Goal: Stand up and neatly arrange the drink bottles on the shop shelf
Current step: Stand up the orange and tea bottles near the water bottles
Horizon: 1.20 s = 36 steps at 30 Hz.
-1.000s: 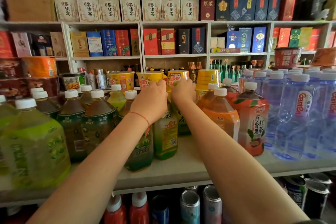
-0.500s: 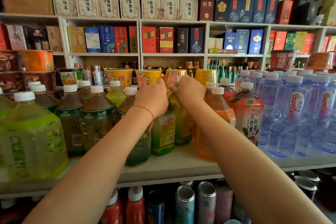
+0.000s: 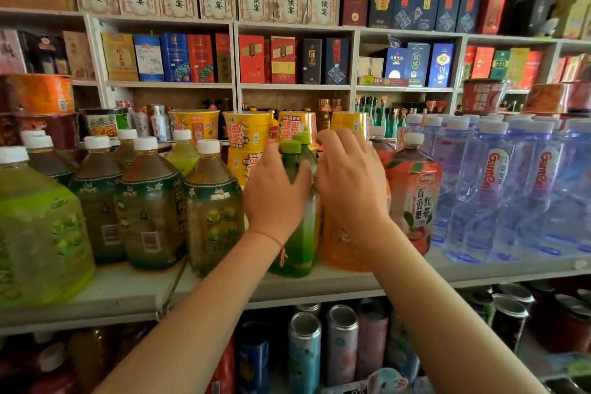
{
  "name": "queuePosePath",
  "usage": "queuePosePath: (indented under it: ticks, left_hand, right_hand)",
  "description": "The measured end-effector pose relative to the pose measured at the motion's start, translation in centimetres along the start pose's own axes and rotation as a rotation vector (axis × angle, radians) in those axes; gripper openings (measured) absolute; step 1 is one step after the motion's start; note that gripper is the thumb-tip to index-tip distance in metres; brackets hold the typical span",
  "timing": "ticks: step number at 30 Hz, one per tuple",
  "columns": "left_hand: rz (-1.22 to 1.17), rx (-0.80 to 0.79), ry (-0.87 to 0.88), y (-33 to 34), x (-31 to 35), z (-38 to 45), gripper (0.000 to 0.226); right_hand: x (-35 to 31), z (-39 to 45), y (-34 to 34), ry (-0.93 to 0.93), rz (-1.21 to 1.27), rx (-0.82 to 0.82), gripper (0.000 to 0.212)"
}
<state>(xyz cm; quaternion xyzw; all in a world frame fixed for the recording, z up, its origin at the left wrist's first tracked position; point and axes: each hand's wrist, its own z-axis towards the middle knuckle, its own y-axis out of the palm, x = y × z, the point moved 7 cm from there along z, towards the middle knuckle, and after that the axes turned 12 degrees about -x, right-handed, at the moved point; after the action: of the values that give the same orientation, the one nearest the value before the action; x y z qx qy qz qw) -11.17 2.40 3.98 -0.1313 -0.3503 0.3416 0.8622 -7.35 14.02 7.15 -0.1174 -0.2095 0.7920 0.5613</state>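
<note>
On the white shelf (image 3: 128,288) stand rows of drink bottles. My left hand (image 3: 275,192) grips the shoulder of a green bottle (image 3: 297,253) with a green cap, thumb wrapped round its right side. The bottle stands upright near the shelf's front. A second green cap (image 3: 302,137) shows just behind it. My right hand (image 3: 348,179) hovers with fingers spread and relaxed over an orange drink bottle (image 3: 339,249), whose top it hides. To the right stands a red passion-fruit tea bottle (image 3: 415,201).
Dark tea bottles (image 3: 150,201) and a large pale green bottle (image 3: 38,233) fill the left. Clear water bottles (image 3: 492,195) crowd the right. Yellow noodle cups (image 3: 246,131) sit behind. Cans (image 3: 303,352) stand on the lower shelf. Boxed goods line the wall shelves.
Both hands have drawn back from the bottle tops at the rear. My left hand now wraps the green bottle's shoulder, and my right hand's fingers have spread open.
</note>
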Motion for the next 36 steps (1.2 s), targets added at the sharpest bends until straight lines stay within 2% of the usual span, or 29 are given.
queuePosePath:
  ticks: [4,8,10,13,15,18,21,24,26,30,32,36]
  left_hand:
    - [-0.071,0.11,0.005,0.1,-0.3,-0.4,0.03]
    - [-0.15,0.057,-0.016,0.2,-0.3,-0.6,0.023]
    - [-0.138,0.06,0.1,-1.5,0.2,-1.3,0.023]
    - [0.075,0.278,0.338,-5.8,0.3,-3.5,0.02]
    - [0.146,0.381,0.29,-7.9,-1.9,-4.2,0.021]
    - [0.236,0.42,0.017,-10.5,-6.7,-5.2,0.032]
    - [0.333,0.358,-0.065,-12.0,-9.6,-6.0,0.038]
    - [0.337,0.216,-0.16,-13.8,-12.2,-5.3,0.042]
    - [0.35,0.066,-0.167,-14.0,-13.2,-4.3,0.052]
    - [0.64,-0.122,-0.202,-13.0,-13.4,-2.7,0.075]
    - [0.666,-0.164,-0.233,-12.8,-13.5,-2.3,0.076]
    - [0.548,-0.214,-0.216,-13.3,-13.2,-2.2,0.068]
  right_hand:
    - [2.1,-1.6,1.1,0.054,0.014,-0.033,0.026]
    - [0.4,-2.1,1.1,0.019,0.179,-0.008,0.031]
    - [-1.2,-2.2,1.5,-0.02,0.247,-0.021,0.031]
    - [-3.9,-2.4,2.4,-0.082,0.269,-0.022,0.034]
    - [-6.4,-2.7,3.0,-0.149,0.271,-0.026,0.037]
    - [-10.9,-2.9,5.2,-0.185,0.399,-0.129,0.044]
    - [-12.8,-2.8,7.7,0.008,0.474,-0.295,0.064]
    - [-13.8,-2.6,9.7,0.125,0.407,-0.445,0.086]
    - [-14.0,-2.4,9.7,0.138,0.371,-0.445,0.085]
    - [-14.1,-2.2,9.6,0.154,0.334,-0.434,0.076]
    - [-14.1,-2.2,9.5,0.168,0.306,-0.431,0.074]
    - [-14.2,-2.4,9.3,0.205,0.238,-0.401,0.074]
